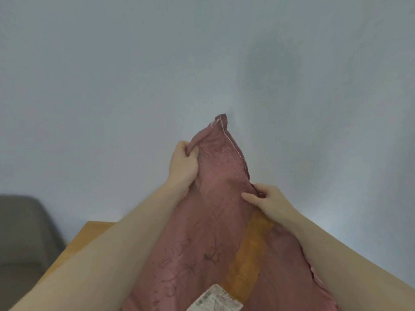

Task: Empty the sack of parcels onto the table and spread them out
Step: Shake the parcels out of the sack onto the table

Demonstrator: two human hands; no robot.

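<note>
A reddish-pink woven sack [215, 221] is held up in front of a pale blue-grey wall [157, 63], its stitched bottom seam at the top and its body hanging down toward the lower edge of the view. The left hand [183, 163] grips a bunched fold of the cloth near the upper left corner, fingers curled tight round the fabric. The right hand [267, 198] pinches the seamed right edge lower down, thumb pressed against the front of the cloth and fingers curled behind it. Both bare forearms reach up from the bottom corners on either side of the sack. A strip of orange-brown tape [251, 252] runs down the sack's front below the right hand, and a white printed label [215, 299] with a barcode sits at the lower edge. A corner of the wooden counter [89, 232] shows beneath the left forearm, with a grey chair [24, 239] just beside it at the left. No parcels can be seen; the sack's mouth is out of view.
</note>
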